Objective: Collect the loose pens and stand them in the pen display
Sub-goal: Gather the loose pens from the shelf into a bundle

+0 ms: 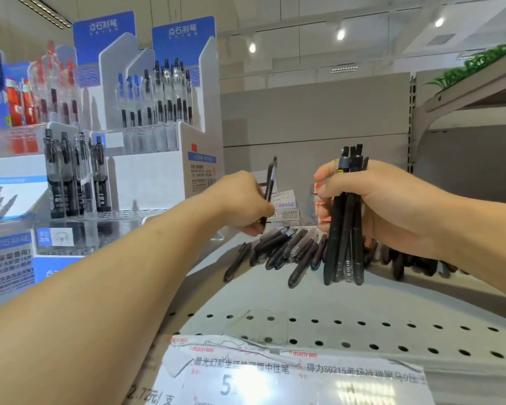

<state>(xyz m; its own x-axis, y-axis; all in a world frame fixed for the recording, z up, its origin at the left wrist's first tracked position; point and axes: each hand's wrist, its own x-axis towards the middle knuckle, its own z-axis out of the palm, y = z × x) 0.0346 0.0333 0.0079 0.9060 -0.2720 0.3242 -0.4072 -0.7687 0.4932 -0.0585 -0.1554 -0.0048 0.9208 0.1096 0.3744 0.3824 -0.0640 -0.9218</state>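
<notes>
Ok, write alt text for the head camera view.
A person's right hand grips an upright bundle of black pens while the left hand holds a single pen above loose pens scattered on a perforated shelf. Pen displays stand at left.

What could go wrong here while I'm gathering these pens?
The right hand grips a thick bundle of black pens upright around the middle; adding more could let some slide out below. The left hand pinches a single pen just above the loose pens on the shelf, so a careless sweep might scatter them.
</notes>
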